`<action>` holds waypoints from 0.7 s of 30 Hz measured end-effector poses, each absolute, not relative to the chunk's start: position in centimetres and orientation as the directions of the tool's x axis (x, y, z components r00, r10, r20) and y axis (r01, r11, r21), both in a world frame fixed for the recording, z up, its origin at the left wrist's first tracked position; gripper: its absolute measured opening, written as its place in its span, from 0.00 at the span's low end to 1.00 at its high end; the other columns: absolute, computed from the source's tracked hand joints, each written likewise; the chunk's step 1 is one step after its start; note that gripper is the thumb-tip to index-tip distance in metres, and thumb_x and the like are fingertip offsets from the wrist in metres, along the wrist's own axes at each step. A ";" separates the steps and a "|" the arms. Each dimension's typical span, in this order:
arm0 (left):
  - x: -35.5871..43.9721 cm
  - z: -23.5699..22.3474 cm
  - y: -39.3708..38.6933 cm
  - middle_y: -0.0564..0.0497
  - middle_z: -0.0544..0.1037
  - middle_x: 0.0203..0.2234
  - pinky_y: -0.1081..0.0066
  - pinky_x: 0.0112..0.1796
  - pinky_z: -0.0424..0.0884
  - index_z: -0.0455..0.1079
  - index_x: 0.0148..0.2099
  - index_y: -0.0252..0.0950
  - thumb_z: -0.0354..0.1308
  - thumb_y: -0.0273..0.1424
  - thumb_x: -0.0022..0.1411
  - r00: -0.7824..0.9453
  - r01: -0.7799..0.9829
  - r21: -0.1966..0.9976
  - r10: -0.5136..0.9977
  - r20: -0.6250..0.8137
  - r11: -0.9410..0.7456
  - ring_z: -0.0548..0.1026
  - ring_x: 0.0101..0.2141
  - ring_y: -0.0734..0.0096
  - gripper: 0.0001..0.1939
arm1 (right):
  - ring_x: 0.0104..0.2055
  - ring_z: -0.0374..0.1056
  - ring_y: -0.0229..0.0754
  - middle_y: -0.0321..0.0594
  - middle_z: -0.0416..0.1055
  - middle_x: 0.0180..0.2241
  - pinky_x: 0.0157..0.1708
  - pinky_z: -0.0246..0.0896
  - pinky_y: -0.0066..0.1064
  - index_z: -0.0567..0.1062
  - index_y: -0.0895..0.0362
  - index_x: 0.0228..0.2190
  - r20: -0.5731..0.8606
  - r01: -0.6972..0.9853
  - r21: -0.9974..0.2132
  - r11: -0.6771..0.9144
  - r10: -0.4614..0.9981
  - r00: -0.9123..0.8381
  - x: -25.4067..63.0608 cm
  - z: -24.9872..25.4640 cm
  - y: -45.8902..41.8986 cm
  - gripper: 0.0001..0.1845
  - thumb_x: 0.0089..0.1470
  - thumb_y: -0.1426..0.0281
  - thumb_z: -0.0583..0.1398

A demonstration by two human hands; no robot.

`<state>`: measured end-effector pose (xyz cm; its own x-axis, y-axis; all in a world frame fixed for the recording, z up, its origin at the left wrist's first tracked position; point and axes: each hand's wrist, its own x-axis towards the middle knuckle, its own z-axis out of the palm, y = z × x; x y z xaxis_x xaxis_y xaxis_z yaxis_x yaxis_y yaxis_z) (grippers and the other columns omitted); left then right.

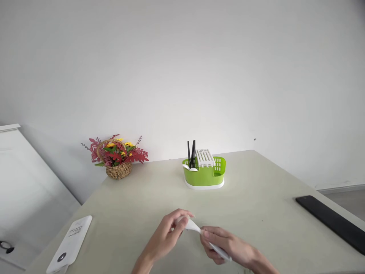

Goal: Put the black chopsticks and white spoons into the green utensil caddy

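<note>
A white spoon (192, 225) is held slantwise between both hands above the front part of the table. Fingers and thumb of my left hand (165, 234) are closed round its wide end, so most of the bowl is hidden. My right hand (225, 243) wraps the handle, whose tip sticks out below the fingers. Beyond the hands stands a green utensil caddy (199, 178) on a white base. Black chopsticks (191, 155) and white spoons (193, 169) sit in its left part, and a white slotted rack (204, 157) covers its middle.
On the table (142, 201), a wicker basket (119, 171) of artificial flowers stands at the back left. A white flat object (71, 241) with printing lies at the left edge, a long black case-like object (330, 222) at the right edge. A white wall is behind.
</note>
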<state>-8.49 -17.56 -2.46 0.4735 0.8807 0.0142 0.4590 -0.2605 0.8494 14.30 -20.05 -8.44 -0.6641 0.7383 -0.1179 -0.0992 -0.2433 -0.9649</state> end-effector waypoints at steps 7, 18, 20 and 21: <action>-8.4 -2.6 -17.9 0.53 0.71 0.18 0.69 0.26 0.59 0.71 0.29 0.43 0.44 0.46 0.73 0.446 0.694 0.505 0.857 0.257 -0.513 0.65 0.19 0.69 0.24 | 0.24 0.51 0.33 0.28 0.56 0.22 0.27 0.46 0.28 0.66 0.54 0.28 -0.072 -0.204 -0.937 -0.282 0.731 -0.679 15.1 -8.6 -20.1 0.26 0.56 0.44 0.62; -9.1 2.3 -4.1 0.46 0.81 0.28 0.69 0.32 0.68 0.72 0.40 0.40 0.36 0.45 0.76 -0.136 0.787 0.530 0.748 0.650 -0.317 0.81 0.33 0.58 0.26 | 0.29 0.56 0.37 0.32 0.60 0.28 0.31 0.57 0.29 0.68 0.52 0.30 -0.157 -0.187 -0.968 -0.165 0.986 -0.053 22.7 -13.5 -19.3 0.26 0.57 0.42 0.58; -8.0 3.6 -1.1 0.45 0.81 0.26 0.69 0.31 0.66 0.72 0.42 0.39 0.38 0.44 0.76 -0.011 0.905 0.332 0.764 0.645 -0.267 0.81 0.31 0.56 0.24 | 0.28 0.55 0.38 0.32 0.60 0.26 0.31 0.57 0.29 0.68 0.52 0.30 -0.154 -0.136 -0.978 -0.160 0.987 -0.053 22.7 -13.7 -19.5 0.27 0.59 0.41 0.56; -7.6 4.1 0.1 0.45 0.80 0.26 0.69 0.31 0.65 0.72 0.43 0.38 0.39 0.43 0.76 0.053 0.938 0.236 0.779 0.624 -0.253 0.80 0.30 0.56 0.23 | 0.27 0.54 0.38 0.31 0.60 0.25 0.31 0.57 0.29 0.68 0.52 0.30 -0.159 -0.094 -0.982 -0.164 0.985 -0.063 22.5 -13.7 -19.6 0.27 0.59 0.41 0.56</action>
